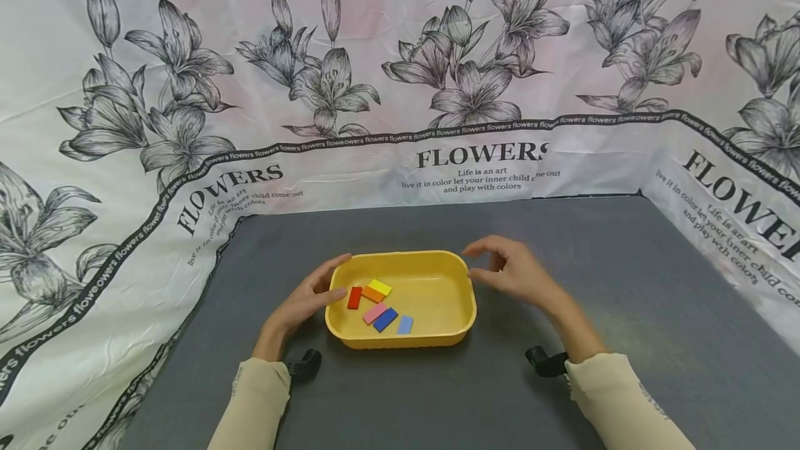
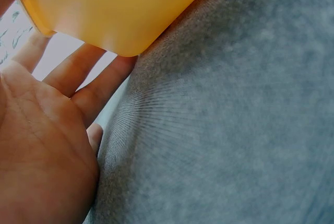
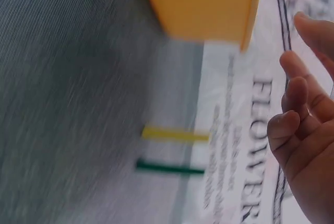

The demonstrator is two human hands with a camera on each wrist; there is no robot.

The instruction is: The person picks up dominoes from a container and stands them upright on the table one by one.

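A yellow plastic basin (image 1: 437,297) with rounded corners sits on the dark table. Flat coloured blocks lie in its left part: a red block (image 1: 354,298), a yellow block (image 1: 380,287), an orange block (image 1: 373,294), a pink block (image 1: 375,313), a dark blue block (image 1: 385,320) and a light blue block (image 1: 405,325). My left hand (image 1: 307,299) holds the basin's left end, thumb over the rim and fingers along the outer wall (image 2: 120,10). By the right rim hovers my right hand (image 1: 515,269), fingers bent loosely and nothing between them, apart from the basin in the right wrist view.
In the right wrist view, a blurred yellow strip (image 3: 175,134) and a dark green strip (image 3: 169,167) stand up from the table beside the basin. White cloth (image 1: 350,179) printed with flowers and lettering borders the table (image 1: 412,401) at the back and sides.
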